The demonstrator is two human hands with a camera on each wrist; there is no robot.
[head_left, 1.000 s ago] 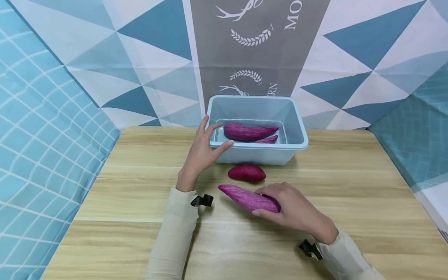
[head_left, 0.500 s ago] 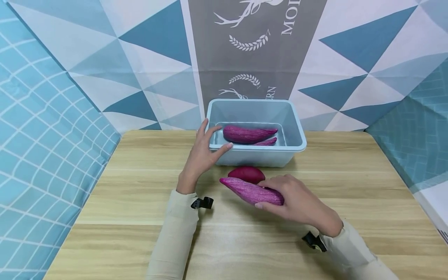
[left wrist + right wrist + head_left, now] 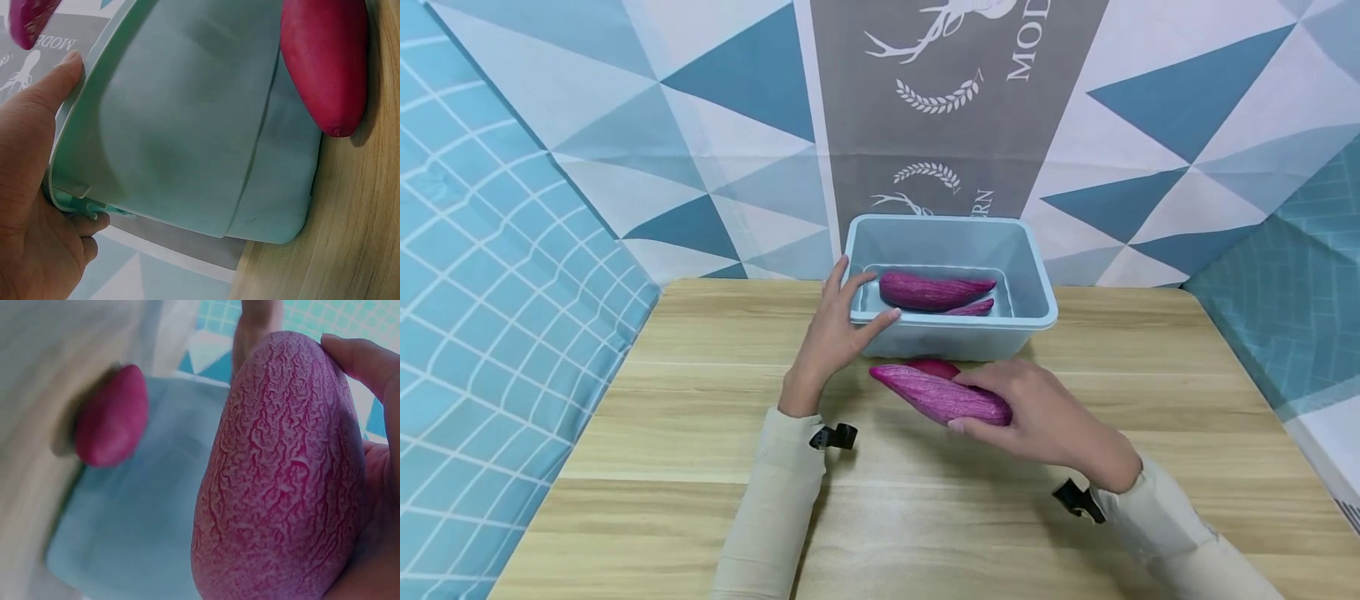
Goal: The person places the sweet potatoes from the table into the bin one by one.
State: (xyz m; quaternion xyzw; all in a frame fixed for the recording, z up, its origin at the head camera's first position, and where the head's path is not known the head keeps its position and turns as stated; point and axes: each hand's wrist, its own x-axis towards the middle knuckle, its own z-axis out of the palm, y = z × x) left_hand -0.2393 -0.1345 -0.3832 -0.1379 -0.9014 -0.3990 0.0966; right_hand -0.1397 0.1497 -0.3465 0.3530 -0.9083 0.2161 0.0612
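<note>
In the head view my right hand (image 3: 1037, 412) grips a long, wrinkled purple sweet potato (image 3: 940, 393) by its thicker end, its pointed end toward the left. It is held over the table and partly covers a smooth, magenta-red sweet potato (image 3: 934, 367) lying in front of the light blue plastic bin (image 3: 947, 337). The right wrist view shows the thumb pressed along the wrinkled skin (image 3: 281, 475). My left hand (image 3: 835, 325) grips the bin's near left corner, thumb over the front rim and fingers curled at the side. Inside lie two more wrinkled purple sweet potatoes (image 3: 932, 292), one mostly hidden by the front wall.
The bin stands at the far edge of the wooden table (image 3: 700, 417), close to a geometric-patterned cloth backdrop (image 3: 760, 142). A blue tiled sheet (image 3: 512, 333) borders the left side. Small black camera mounts (image 3: 835, 436) sit at both wrists.
My right hand has carried the wrinkled sweet potato up and forward toward the bin, so it now overlaps the smooth one. My left hand has stayed at the bin's corner.
</note>
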